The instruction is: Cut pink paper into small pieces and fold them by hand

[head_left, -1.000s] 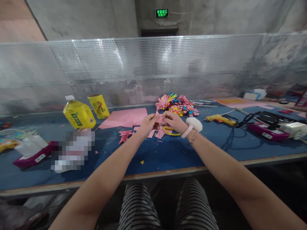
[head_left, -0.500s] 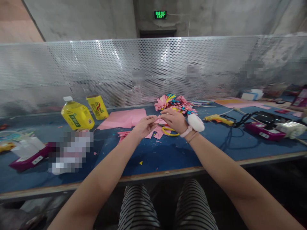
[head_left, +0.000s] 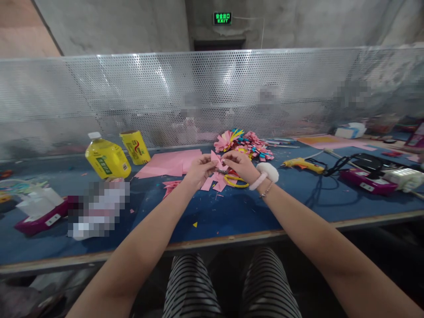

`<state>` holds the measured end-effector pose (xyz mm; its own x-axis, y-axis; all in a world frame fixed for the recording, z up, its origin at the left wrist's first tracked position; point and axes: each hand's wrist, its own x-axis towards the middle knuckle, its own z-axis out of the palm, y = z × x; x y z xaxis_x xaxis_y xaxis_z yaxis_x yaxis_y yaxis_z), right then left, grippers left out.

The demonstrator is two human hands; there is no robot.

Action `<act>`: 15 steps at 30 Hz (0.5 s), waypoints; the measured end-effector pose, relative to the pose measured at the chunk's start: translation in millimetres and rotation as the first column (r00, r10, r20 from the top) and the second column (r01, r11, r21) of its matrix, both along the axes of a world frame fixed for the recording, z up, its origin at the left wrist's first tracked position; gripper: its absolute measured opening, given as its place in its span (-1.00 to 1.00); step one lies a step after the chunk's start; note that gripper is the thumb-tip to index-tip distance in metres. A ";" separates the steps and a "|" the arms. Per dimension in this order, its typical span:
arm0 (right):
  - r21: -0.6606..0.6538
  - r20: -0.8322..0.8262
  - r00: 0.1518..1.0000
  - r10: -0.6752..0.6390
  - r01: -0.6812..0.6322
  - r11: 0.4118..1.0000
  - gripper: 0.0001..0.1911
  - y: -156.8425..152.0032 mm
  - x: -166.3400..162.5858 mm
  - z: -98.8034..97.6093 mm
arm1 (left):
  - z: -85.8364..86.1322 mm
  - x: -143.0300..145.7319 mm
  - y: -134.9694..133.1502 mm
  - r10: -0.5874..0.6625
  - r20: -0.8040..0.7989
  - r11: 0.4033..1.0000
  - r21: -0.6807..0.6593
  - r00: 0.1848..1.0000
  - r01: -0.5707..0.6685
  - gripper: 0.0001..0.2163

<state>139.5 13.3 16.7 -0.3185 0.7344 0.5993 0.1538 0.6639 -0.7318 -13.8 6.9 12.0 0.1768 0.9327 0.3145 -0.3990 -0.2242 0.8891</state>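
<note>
My left hand (head_left: 198, 171) and my right hand (head_left: 243, 166) meet over the middle of the blue table (head_left: 232, 212), both pinching a small folded pink paper piece (head_left: 215, 159) held just above it. Under the hands lie more pink paper pieces (head_left: 212, 182) and yellow-handled scissors (head_left: 236, 181). A white fluffy band (head_left: 267, 172) sits on my right wrist. A heap of folded paper flowers (head_left: 243, 144) lies just behind the hands.
Pink paper sheets (head_left: 172, 162), a yellow bottle (head_left: 106, 159) and a yellow can (head_left: 135, 146) stand at the back left. A glue gun (head_left: 302, 164), cables and a purple box (head_left: 366, 181) lie to the right. A perforated metal screen (head_left: 132, 97) closes off the back.
The hands have lifted the pink piece slightly, so its point now stands up between them. My right hand has drawn a little toward me from the flower heap.
</note>
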 end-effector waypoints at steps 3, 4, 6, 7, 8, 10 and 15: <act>-0.033 -0.029 1.000 0.007 -0.008 0.999 -0.92 -1.5 -2.3 0.3 | -2.1 0.0 1.6 0.006 -0.008 1.000 0.010 1.000 -0.006 -0.85; -0.037 -0.034 0.999 0.006 -0.007 0.999 -0.92 -1.8 -2.7 0.2 | -2.3 0.0 1.8 0.007 -0.014 1.000 0.011 1.000 -0.006 -0.87; -0.045 -0.039 0.999 0.007 -0.009 0.999 -0.92 -1.9 -2.9 -0.1 | -2.1 0.2 1.5 0.004 -0.027 1.000 0.008 1.000 -0.004 -0.88; -0.053 -0.042 0.999 0.013 -0.015 0.998 -0.92 -1.8 -2.9 -0.3 | -1.9 0.2 1.1 0.000 -0.031 1.000 0.007 1.000 0.000 -0.88; -0.062 -0.044 0.999 0.021 -0.024 0.998 -0.92 -1.6 -2.7 -0.5 | -1.6 0.3 0.7 -0.006 -0.034 1.000 0.007 0.999 0.006 -0.87; -0.070 -0.044 0.998 0.039 -0.042 0.997 -0.92 -1.4 -2.5 -0.8 | -1.3 0.4 0.0 -0.026 -0.036 1.000 0.012 0.999 0.026 -0.86; -0.028 -0.009 1.000 0.001 -0.001 1.000 -0.92 -1.2 -3.0 -0.8 | -2.6 1.2 0.4 -0.029 -0.044 1.000 0.006 0.999 0.030 -0.84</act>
<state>136.5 12.1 15.9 -0.3140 0.7503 0.5817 0.1461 0.6436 -0.7513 -12.6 7.3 9.4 0.2177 0.9249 0.3118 -0.3665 -0.2186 0.9044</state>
